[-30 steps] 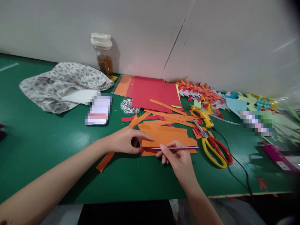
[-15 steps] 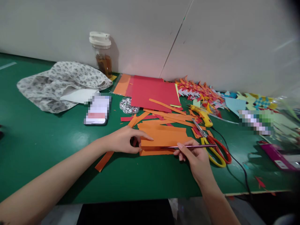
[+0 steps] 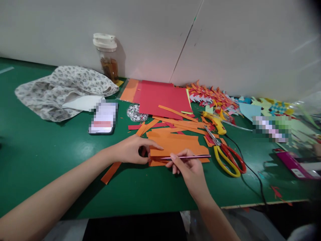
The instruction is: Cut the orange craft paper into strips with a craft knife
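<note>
Head view: pen [image 3: 191, 156] in right hand [image 3: 190, 171], atop paper [image 3: 175, 144]

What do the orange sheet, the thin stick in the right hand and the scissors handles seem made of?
Orange sheet: matte paper or thin card, flat with straight cut edges. Thin stick in the right hand: perhaps metal or glossy plastic, from its pinkish sheen. Scissors handles: smooth plastic, glossy yellow and red.

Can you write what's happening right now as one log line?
left hand: flat on orange paper | right hand: holding stick across paper | scissors: lying right of paper
</note>
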### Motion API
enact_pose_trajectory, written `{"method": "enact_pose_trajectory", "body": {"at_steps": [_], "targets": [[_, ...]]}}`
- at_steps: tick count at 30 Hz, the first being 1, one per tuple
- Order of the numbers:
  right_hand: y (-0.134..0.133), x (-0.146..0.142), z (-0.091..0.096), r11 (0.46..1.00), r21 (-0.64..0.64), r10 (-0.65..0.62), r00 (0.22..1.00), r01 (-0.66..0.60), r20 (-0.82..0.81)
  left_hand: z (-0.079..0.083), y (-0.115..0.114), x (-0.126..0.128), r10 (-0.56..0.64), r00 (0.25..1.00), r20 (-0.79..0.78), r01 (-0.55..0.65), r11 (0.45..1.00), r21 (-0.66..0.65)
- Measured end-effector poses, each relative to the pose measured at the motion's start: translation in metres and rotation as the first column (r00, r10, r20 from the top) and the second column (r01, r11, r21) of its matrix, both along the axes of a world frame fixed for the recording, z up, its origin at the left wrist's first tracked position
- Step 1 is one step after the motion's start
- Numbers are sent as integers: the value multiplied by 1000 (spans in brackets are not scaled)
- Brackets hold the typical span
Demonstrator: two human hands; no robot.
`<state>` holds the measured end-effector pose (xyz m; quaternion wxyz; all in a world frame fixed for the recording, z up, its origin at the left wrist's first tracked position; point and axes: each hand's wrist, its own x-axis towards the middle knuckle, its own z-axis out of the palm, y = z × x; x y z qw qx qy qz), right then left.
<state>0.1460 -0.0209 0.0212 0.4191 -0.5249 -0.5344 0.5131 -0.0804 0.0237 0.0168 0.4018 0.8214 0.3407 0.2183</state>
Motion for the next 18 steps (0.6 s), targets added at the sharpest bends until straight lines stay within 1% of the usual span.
{"method": "enact_pose_trajectory", "body": {"at_steps": [4,8,10,18], "targets": [[-1,-7,0,1000,-8,3,1000,-4,-21,0,0,0,-3,1000,2,3,1000,5],[0,-3,0,1000,-8,15,1000,-15,-3,0,0,0,-5,1000,-5,5,1000,-10],[2,1,-1,1000,-5,10,1000,-10,2,0,0,-1,-3,1000,-6,3,1000,-13],[12,34,-1,996,23,-90,995,90,30,-1,-1,-1,6,1000,-1,-6,1000,-25]]}}
